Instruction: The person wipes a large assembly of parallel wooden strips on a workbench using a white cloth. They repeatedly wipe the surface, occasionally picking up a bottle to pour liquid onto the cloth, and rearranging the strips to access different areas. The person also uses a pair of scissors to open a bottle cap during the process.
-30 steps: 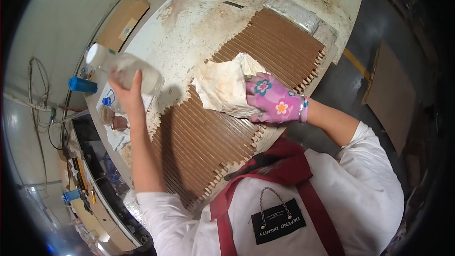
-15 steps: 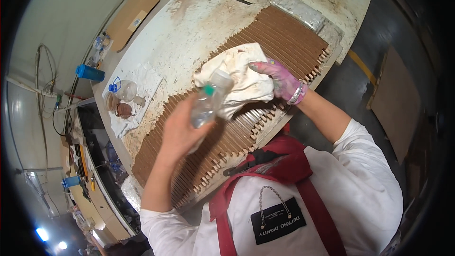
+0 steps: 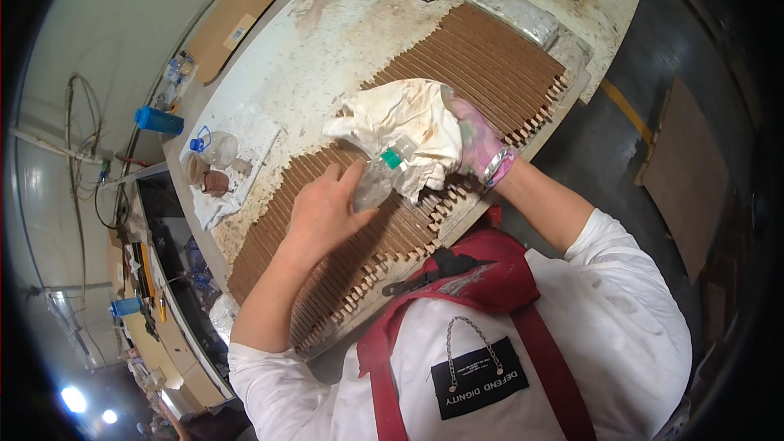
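My bare left hand [image 3: 327, 208] grips a clear plastic bottle [image 3: 376, 188] with a green band near its neck. The bottle is tilted, its neck end pointing right against a white cloth [image 3: 420, 106] with brownish stains. My right hand [image 3: 475, 143], in a stained pink glove with silvery tape round the wrist, holds the cloth bunched up; its fingers are largely hidden by the folds. Below both hands lies a long row of narrow brown strips [image 3: 498, 57], packed side by side with pale ends toward me.
A silvery wrapped block [image 3: 514, 18] lies at the row's far end. On the table's left, a white sheet [image 3: 253, 147] carries a clear jug with a blue cap [image 3: 219, 149] and a brown-stained cup [image 3: 216, 184]. A blue bottle [image 3: 159, 121] and cardboard [image 3: 233, 28] are further left.
The bottle has moved right and tipped further over, its neck now against the cloth. The gloved hand has shifted slightly down, and its thumb no longer shows on top of the cloth.
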The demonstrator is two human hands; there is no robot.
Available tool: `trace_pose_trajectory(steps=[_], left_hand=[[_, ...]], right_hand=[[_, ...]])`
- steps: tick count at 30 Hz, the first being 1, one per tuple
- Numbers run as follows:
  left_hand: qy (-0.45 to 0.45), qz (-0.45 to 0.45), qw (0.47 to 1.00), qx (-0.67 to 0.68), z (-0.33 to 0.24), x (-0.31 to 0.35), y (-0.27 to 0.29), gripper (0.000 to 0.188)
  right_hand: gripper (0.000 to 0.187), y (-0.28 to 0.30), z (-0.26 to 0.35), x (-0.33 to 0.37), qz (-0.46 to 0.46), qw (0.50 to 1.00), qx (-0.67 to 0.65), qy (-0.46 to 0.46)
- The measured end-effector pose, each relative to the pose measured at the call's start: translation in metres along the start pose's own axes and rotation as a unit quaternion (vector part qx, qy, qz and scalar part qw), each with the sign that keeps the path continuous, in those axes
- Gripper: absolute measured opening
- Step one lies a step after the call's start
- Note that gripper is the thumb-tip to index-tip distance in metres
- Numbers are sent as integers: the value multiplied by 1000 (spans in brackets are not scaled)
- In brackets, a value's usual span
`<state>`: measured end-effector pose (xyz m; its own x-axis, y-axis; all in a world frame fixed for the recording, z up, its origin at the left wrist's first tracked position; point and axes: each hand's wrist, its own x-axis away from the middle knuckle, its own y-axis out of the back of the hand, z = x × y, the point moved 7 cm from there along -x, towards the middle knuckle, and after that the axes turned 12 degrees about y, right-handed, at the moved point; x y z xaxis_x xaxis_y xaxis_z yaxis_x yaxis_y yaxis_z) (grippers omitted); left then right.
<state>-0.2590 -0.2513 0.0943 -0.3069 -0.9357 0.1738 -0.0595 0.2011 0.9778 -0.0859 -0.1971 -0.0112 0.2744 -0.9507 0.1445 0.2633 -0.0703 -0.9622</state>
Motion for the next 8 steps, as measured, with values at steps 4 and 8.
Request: trace_pose_trajectory(steps=[4, 8], left_hand=[[-20, -12, 1000, -8, -4, 2, -4, 67], [-17, -21, 996, -82, 2, 5, 4, 66]], right_hand=[[51, -11, -29, 19, 40, 997, 58, -34], [56, -10, -33, 21, 46, 992, -38, -108]])
